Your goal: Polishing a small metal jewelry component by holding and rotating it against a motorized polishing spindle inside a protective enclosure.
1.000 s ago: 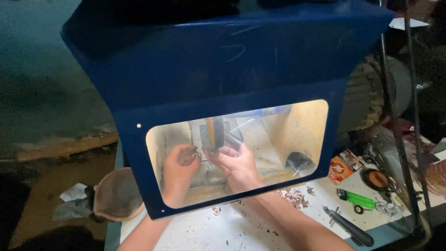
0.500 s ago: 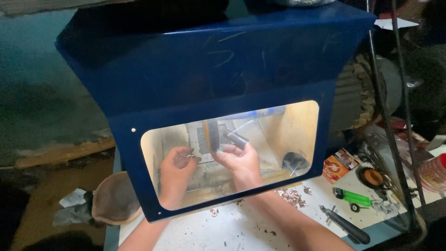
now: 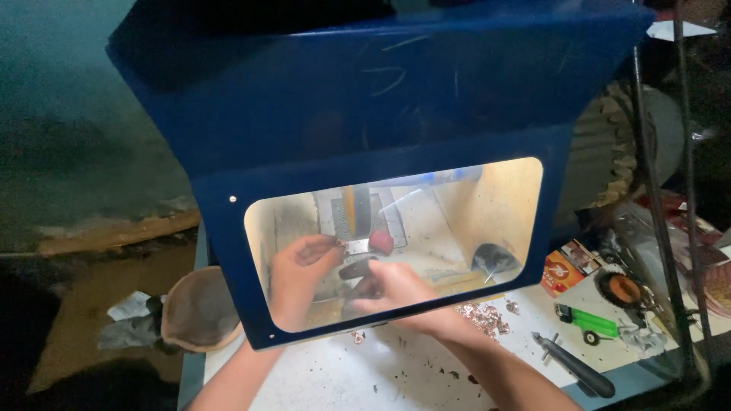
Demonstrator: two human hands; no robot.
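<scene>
Behind a blue hood point(image 3: 365, 114), a small metal piece point(image 3: 340, 245) is pinched by the left hand point(image 3: 298, 275); the right hand point(image 3: 392, 288) beside it is curled, its hold indiscernible.

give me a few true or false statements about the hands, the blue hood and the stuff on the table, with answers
1. Both hands, left hand and right hand, are under the blue hood, seen through its window. True.
2. The green lighter lies inside the hood. False: it lies outside, on the white table, to the right.
3. A black-handled tool lies on the table near the right forearm. True.
4. The hood is red. False: it is blue.
5. Copper-coloured scraps lie on the table at the hood's front edge. True.
</scene>
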